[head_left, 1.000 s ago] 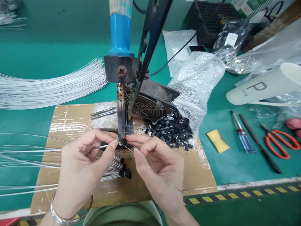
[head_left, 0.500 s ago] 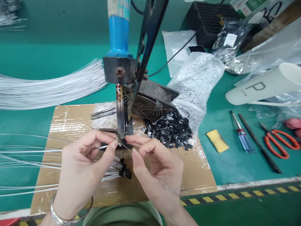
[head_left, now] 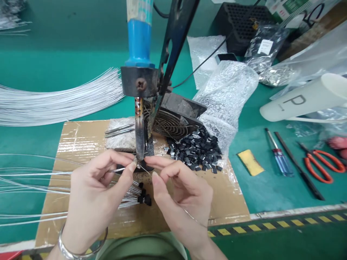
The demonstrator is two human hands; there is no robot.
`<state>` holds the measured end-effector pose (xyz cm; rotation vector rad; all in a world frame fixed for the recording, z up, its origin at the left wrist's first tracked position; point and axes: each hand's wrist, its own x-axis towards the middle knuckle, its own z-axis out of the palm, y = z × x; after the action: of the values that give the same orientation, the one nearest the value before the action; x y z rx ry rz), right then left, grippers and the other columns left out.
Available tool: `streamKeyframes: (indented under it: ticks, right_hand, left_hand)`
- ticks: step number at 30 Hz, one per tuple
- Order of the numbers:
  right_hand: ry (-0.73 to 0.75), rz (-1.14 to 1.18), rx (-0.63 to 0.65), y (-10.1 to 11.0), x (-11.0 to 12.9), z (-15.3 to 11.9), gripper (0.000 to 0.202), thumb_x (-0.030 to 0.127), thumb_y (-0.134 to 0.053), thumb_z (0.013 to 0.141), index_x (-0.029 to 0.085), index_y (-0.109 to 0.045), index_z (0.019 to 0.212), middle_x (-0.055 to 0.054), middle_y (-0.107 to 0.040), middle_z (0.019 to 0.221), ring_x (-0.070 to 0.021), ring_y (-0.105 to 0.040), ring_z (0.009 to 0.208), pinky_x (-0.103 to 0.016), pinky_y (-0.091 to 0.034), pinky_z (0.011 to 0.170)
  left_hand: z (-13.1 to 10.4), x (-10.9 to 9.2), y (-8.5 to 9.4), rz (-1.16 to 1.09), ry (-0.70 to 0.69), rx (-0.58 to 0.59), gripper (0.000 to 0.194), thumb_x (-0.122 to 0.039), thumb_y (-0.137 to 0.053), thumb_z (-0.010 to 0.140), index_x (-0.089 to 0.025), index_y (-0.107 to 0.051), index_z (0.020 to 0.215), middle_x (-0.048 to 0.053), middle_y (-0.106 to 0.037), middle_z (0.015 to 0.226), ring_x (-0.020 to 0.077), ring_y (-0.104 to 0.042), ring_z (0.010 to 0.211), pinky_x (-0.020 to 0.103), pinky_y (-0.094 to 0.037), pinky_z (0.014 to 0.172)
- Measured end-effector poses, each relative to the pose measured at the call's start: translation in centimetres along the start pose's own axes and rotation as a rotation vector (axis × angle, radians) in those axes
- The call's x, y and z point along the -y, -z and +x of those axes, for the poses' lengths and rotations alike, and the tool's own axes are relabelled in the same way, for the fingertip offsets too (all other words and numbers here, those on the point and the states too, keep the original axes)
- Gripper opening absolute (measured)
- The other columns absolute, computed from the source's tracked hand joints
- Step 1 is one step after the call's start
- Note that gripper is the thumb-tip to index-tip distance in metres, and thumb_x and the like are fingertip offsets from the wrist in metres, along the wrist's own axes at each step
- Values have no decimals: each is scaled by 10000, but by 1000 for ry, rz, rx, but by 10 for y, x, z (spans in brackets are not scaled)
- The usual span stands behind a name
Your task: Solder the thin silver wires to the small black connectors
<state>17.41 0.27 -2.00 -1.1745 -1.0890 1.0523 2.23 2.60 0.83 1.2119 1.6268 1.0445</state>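
A blue-handled soldering iron (head_left: 139, 43) is clamped upright in a black stand, its tip pointing down between my fingertips. My left hand (head_left: 100, 195) pinches a white wire (head_left: 118, 169) just left of the tip. In my right hand (head_left: 181, 195), thumb and fingers hold a thin solder wire (head_left: 146, 170) whose end reaches the tip; its tail runs across the palm. The small part at the tip is mostly hidden by my fingers. Below, finished-looking wires with black connectors (head_left: 143, 198) lie on the cardboard (head_left: 222, 198).
Behind the tip stands a black fan (head_left: 170, 122), with a pile of black connectors (head_left: 197, 150) to its right. A bundle of white wires (head_left: 59, 103) lies at left. At right are a yellow sponge (head_left: 251, 162), screwdriver (head_left: 282, 160), orange-handled pliers (head_left: 321, 166) and white cup (head_left: 303, 97).
The soldering iron and its stand have shifted slightly to the right in view. Both hands keep nearly the same place and grip.
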Motion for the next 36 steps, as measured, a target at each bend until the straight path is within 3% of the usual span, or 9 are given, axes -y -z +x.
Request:
streamKeyframes:
  ticks: [12,36]
  right_hand:
    - [-3,-56,46,3,3,0,233,38,-716,895,248,-647,818,4,-850,1160,-167,-813,1111,-254,-614,977]
    - [9,-48,16,0,4,0,219,61,-723,904,240,-659,796,-49,-861,1107,-212,-829,1074,-307,-645,957]
  left_hand:
    - [1,0,0,-8,1,8,64,-203,-824,766,-260,-798,751,-37,-794,780,84,-737,700,85,-552,660]
    - [1,-2,-2,-25,8,1,68,-188,-833,754,-239,-789,744,-24,-794,785,103,-742,717,108,-566,663]
